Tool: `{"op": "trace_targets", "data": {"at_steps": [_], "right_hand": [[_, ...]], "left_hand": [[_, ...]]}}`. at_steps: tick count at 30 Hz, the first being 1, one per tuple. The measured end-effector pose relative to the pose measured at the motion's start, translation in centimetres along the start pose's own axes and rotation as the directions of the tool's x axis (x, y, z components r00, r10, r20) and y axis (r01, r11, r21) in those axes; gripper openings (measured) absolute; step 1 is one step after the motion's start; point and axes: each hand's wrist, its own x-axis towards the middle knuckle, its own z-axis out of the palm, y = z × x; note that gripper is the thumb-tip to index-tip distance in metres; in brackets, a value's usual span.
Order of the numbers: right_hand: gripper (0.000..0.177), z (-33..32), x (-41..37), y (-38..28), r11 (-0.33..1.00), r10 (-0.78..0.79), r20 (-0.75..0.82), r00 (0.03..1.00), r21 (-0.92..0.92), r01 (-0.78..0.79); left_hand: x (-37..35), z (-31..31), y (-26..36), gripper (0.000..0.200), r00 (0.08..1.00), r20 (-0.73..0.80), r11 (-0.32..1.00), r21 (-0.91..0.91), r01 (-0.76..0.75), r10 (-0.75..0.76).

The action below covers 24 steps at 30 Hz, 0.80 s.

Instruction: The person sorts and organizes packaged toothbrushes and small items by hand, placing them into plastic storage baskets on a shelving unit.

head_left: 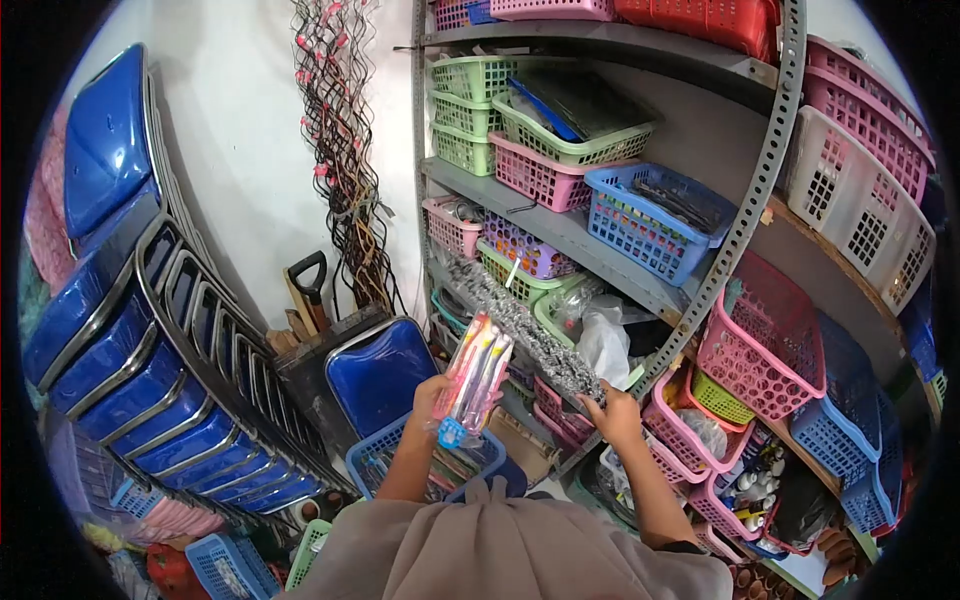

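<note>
My left hand [430,402] is closed around a clear packet [478,372] of slim pink, white and purple sticks, with a bright blue piece at its lower end. The exact kind of sticks is hard to make out. In my right hand [617,418] is the near end of a long, fluffy grey duster [525,325], which slants up and left in front of the shelf baskets. Below the packet is a blue basket [358,462] with several long thin items inside.
A metal rack [590,232] carries green, pink and blue baskets to the right. Stacked blue chairs [110,350] fill the left side. A blue-padded chair [380,370] and tall dark twisted branches [345,170] stand ahead by the white wall. More baskets [765,340] crowd the far right.
</note>
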Motion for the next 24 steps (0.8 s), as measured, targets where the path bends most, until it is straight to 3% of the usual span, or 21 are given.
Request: {"op": "trace_targets", "data": {"at_steps": [2, 3, 4, 5, 8, 10, 12, 13, 14, 15, 17, 18, 20, 22, 24], "right_hand": [[0.048, -0.7, -0.5, -1.8, 0.997, 0.063, 0.048, 0.997, 0.047, -0.065], [0.049, 0.4, -1.0, -0.8, 0.994, -0.093, -0.006, 0.996, 0.054, 0.093], [0.049, 0.4, -0.9, -0.8, 0.994, -0.1, -0.003, 0.995, 0.051, 0.1], [0.05, 0.4, -1.0, -0.9, 0.99, -0.124, 0.039, 0.992, 0.067, 0.121], [0.053, 0.2, -1.0, -2.1, 0.996, -0.069, 0.088, 0.994, 0.055, 0.064], [0.052, 0.4, -1.0, -2.6, 0.998, 0.044, 0.068, 0.997, 0.047, -0.048], [0.054, 0.9, -1.4, -2.6, 0.991, -0.082, 0.095, 0.992, 0.114, 0.071], [0.054, 0.8, -1.5, -2.6, 0.978, -0.16, 0.134, 0.978, 0.154, 0.139], [0.054, 0.7, -1.3, -2.5, 0.959, -0.241, 0.166, 0.956, 0.194, 0.208], [0.054, 0.9, -1.2, -2.2, 0.958, -0.245, 0.163, 0.956, 0.19, 0.214], [0.05, 1.9, -1.2, -1.6, 0.991, 0.009, 0.281, 0.96, 0.122, -0.045], [0.05, 2.3, -1.3, -1.8, 0.992, 0.01, 0.279, 0.96, 0.119, -0.045], [0.048, 3.1, -2.0, -2.5, 0.986, 0.017, 0.058, 0.998, 0.163, -0.026], [0.046, 3.5, -2.3, -2.1, 0.984, -0.012, 0.105, 0.994, 0.18, -0.007], [0.044, 2.4, -2.3, -2.1, 0.979, -0.056, 0.314, 0.948, 0.202, -0.009]], "left_hand": [[-0.2, -2.7, 0.0, 0.065, 0.999, -0.053, 0.999, 0.046, -0.003, 0.005], [-0.2, -4.3, 0.1, 0.069, 0.981, -0.191, 0.998, -0.049, -0.042, 0.032], [-0.1, -6.5, 0.0, 0.073, 0.944, -0.327, 0.985, -0.141, -0.096, 0.045], [0.4, -10.5, -0.3, 0.075, 0.935, -0.347, 0.977, -0.159, -0.14, 0.077], [-0.7, -3.2, -0.1, 0.075, 0.972, -0.232, 0.956, -0.277, -0.098, 0.032], [-0.6, -2.5, -0.1, 0.076, 0.968, -0.245, 0.956, -0.27, -0.114, 0.046], [-0.3, -3.3, 0.0, 0.077, 0.951, -0.294, 0.96, -0.226, -0.163, 0.093], [-0.3, -4.3, 0.2, 0.076, 0.941, -0.282, 0.983, 0.044, -0.179, 0.184], [0.0, -5.2, 0.0, 0.076, 0.942, -0.276, 0.982, 0.045, -0.185, 0.19], [0.2, -5.2, -0.2, 0.075, 0.943, -0.263, 0.975, -0.033, -0.218, 0.202], [0.5, -5.3, -0.6, 0.073, 0.944, -0.251, 0.961, -0.117, -0.25, 0.214], [0.5, -4.4, -0.7, 0.072, 0.954, -0.255, 0.963, -0.172, -0.206, 0.158], [0.3, -3.1, -1.0, 0.07, 0.966, -0.254, 0.954, -0.279, -0.108, 0.035], [0.8, -4.2, -1.1, 0.07, 0.972, -0.236, 0.952, -0.292, -0.093, 0.023], [0.7, -4.4, -1.6, 0.069, 0.969, -0.193, 0.949, -0.246, -0.197, 0.151]]}}
